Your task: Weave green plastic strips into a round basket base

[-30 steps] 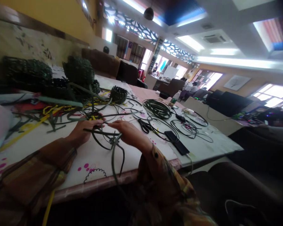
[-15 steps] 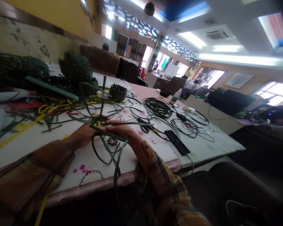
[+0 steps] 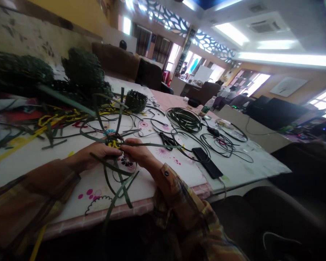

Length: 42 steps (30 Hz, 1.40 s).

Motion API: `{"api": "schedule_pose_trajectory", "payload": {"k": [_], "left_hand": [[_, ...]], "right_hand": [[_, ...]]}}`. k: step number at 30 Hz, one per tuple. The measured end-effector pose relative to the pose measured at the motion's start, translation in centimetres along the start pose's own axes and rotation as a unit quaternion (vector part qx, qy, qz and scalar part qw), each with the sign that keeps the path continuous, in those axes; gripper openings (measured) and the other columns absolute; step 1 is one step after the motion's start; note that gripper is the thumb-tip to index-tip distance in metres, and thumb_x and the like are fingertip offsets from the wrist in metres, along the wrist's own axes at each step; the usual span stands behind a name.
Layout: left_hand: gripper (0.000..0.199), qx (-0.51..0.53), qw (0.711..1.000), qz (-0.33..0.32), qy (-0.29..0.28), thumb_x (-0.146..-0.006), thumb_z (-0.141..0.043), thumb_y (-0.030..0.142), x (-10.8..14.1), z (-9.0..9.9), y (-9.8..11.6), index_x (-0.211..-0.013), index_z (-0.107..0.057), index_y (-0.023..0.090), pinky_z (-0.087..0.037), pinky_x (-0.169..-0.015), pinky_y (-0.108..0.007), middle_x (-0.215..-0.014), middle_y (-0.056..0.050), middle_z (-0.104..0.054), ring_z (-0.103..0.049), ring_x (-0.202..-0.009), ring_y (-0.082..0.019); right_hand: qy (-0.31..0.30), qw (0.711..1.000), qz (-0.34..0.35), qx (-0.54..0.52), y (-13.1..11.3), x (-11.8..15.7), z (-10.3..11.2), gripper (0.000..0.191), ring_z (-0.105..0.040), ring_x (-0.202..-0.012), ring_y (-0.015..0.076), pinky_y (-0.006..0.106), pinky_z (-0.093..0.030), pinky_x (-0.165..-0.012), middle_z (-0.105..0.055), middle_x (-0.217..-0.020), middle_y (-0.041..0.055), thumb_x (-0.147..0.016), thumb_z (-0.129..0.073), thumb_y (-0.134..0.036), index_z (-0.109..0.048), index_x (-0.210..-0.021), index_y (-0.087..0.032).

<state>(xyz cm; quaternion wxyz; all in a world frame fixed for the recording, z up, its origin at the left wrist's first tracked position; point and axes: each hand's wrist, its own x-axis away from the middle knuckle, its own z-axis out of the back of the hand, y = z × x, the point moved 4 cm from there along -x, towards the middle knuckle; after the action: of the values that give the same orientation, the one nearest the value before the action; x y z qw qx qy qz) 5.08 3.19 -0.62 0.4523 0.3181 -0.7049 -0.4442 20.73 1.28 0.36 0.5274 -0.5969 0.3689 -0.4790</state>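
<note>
A small woven piece (image 3: 114,141) of dark green strips with a yellow strand at its centre is held above the table's near part, its loose strips sticking out on all sides. My left hand (image 3: 96,154) grips its left side, the thumb pressed on its near edge. My right hand (image 3: 136,149) pinches at its right side, where a long green strip (image 3: 154,145) runs off to the right. Several strip ends (image 3: 122,185) hang down below the hands. The fingertips behind the piece are hidden.
Green woven baskets (image 3: 83,70) and a small one (image 3: 136,100) stand behind, near yellow and green strips. Coiled green strips (image 3: 184,119), black scissors (image 3: 167,140), a phone (image 3: 208,163) on a cable, a mouse (image 3: 213,131) and a bottle (image 3: 208,104) lie or stand to the right.
My right hand has drawn back slightly from over the piece to its right side, showing more of the yellow centre. The hanging strips have swung lower left. The view has shifted slightly.
</note>
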Motion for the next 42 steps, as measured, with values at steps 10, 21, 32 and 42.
{"api": "schedule_pose_trajectory", "payload": {"k": [10,21,32,42], "left_hand": [[0.048,-0.085,0.995,-0.045,-0.028,-0.044,-0.098,0.022,0.9,-0.7,1.1,-0.082,-0.068,0.021,-0.06,-0.058,-0.025,-0.073,0.001,-0.072,-0.069,-0.066,-0.019],[0.039,-0.13,0.988,-0.051,-0.065,-0.05,-0.095,0.028,1.1,0.1,1.3,-0.084,-0.076,0.022,-0.059,-0.055,-0.028,-0.08,-0.004,-0.072,-0.067,-0.072,-0.023],[0.04,-0.128,0.987,-0.063,-0.071,-0.056,-0.098,0.032,2.0,1.1,0.8,-0.091,-0.08,0.023,-0.066,-0.06,-0.032,-0.085,-0.005,-0.075,-0.071,-0.076,-0.026],[0.045,-0.125,0.986,-0.061,-0.093,-0.061,-0.097,0.032,1.9,1.6,0.3,-0.104,-0.083,0.023,-0.069,-0.066,-0.035,-0.091,-0.007,-0.077,-0.075,-0.084,-0.03]], "right_hand": [[-0.083,0.996,-0.037,-0.019,0.1,0.3,0.7,0.041,-0.038,-0.042,0.0052,0.018,-0.029,-0.038,-0.049,-0.051,-0.0108,-0.088,-0.087,-0.046,-0.057,-0.077,-0.02],[-0.166,0.984,-0.053,-0.027,0.3,0.7,0.3,0.053,-0.035,-0.042,0.0066,0.019,-0.039,-0.039,-0.042,-0.049,-0.0129,-0.083,-0.09,-0.062,-0.057,-0.079,-0.022],[-0.134,0.989,-0.053,-0.015,0.2,1.2,-0.2,0.045,-0.033,-0.044,0.0066,0.02,-0.033,-0.04,-0.043,-0.051,-0.0118,-0.088,-0.084,-0.059,-0.064,-0.083,-0.019],[-0.125,0.99,-0.052,0.05,0.7,1.2,-0.4,0.051,-0.034,-0.045,0.0076,0.021,-0.026,-0.04,-0.042,-0.05,-0.0098,-0.09,-0.08,-0.067,-0.064,-0.079,-0.02]]}}
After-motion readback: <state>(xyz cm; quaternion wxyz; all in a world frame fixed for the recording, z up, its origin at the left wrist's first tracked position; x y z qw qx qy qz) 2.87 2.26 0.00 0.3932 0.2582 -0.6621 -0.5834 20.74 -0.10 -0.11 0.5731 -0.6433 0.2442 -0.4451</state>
